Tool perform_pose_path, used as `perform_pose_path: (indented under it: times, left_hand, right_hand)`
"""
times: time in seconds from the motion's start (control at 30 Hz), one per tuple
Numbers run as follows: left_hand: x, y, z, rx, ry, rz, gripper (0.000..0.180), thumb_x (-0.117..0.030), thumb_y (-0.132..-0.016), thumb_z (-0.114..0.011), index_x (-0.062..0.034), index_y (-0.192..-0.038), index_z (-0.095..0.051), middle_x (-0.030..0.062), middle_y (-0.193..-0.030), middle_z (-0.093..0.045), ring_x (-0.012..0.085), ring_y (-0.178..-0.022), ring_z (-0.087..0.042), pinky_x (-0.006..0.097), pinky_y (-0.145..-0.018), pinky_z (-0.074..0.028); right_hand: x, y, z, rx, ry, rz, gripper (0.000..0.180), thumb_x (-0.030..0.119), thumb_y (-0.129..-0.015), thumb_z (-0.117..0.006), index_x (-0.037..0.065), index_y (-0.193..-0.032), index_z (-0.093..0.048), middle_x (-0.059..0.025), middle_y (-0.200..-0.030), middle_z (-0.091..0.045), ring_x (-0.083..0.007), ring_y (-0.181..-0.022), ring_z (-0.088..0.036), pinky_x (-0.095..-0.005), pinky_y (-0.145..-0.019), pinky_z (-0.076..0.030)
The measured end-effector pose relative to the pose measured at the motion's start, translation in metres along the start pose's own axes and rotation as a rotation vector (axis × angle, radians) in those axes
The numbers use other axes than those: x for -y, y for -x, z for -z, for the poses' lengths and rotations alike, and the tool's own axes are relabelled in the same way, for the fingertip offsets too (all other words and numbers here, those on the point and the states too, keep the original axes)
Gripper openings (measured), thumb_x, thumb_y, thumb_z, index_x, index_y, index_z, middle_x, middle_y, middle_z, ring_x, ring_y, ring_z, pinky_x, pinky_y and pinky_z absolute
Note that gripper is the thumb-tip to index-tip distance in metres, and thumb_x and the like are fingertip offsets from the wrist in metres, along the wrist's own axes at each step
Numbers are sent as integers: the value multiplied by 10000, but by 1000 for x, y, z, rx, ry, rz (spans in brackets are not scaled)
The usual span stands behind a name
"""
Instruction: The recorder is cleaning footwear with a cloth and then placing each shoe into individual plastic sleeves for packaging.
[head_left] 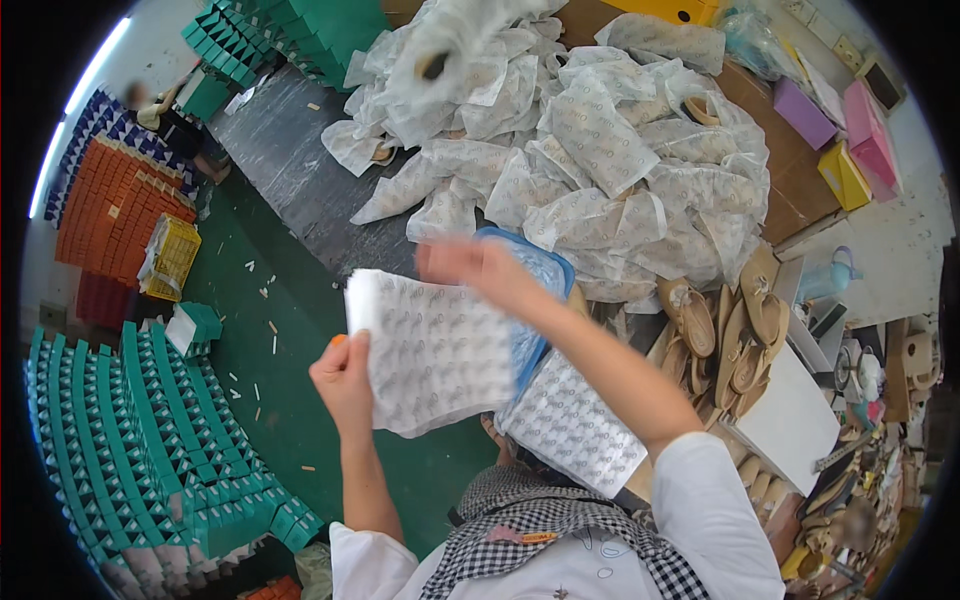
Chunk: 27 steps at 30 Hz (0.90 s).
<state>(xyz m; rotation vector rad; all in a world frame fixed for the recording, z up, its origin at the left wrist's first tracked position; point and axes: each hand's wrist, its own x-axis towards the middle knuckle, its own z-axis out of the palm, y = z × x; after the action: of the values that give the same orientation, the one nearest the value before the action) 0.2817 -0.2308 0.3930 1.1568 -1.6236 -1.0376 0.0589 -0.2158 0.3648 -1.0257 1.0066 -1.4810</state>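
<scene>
My left hand is closed on the left edge of a stack of white printed tissue paper, its thumb lying on top. Above the upper right part of that stack, my right hand is smeared by motion, so its fingers cannot be made out. A blue plastic basket sits partly behind the paper. Close to my body lies a second stack of printed tissue paper. Beyond my hands, shoes wrapped in the same paper form a large heap. One wrapped bundle at the heap's far side is blurred.
Unwrapped tan sandals are piled to the right, beside a white box lid. Rows of green boxes stand at the left, with orange boxes and a yellow crate beyond. Another person stands far left.
</scene>
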Motion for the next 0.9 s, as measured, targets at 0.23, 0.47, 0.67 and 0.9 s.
perform_pose_path:
  times: [0.23, 0.47, 0.67, 0.9]
  left_hand:
    - [25, 37, -55, 159, 90, 193, 142, -55, -818, -621, 53, -728, -597, -12, -639, -496, 31, -611, -430, 207, -542, -332]
    - [-90, 47, -57, 224, -158, -495, 83, -40, -754, -645, 35, -725, -628, 67, -562, -492, 138, -502, -482, 239, -465, -318]
    - [2, 36, -110, 558, -448, -455, 123, -138, -793, -663, -34, -859, -666, 92, -681, -543, 246, -545, -546, 327, -498, -414]
    - [-3, 68, -137, 739, -431, -630, 165, -152, -809, -629, -97, -961, -660, 64, -695, -555, 238, -555, -572, 329, -474, -451]
  right_hand:
    - [-50, 157, 61, -291, 281, -392, 186, 163, -792, -659, 6, -891, -678, -87, -821, -686, -130, -746, -636, -279, -691, -507]
    - [-207, 245, 146, -638, 1487, -329, 238, 158, -817, -596, 0, -987, -649, -157, -892, -663, -290, -809, -636, -342, -733, -493]
    - [-85, 261, 160, -597, 760, -488, 353, 80, -869, -486, 70, -1214, -554, -137, -1074, -643, -176, -924, -617, -280, -822, -463]
    - [49, 290, 70, -318, 689, -556, 411, 92, -846, -513, 10, -1248, -519, -80, -1026, -638, -120, -887, -577, -239, -788, -461]
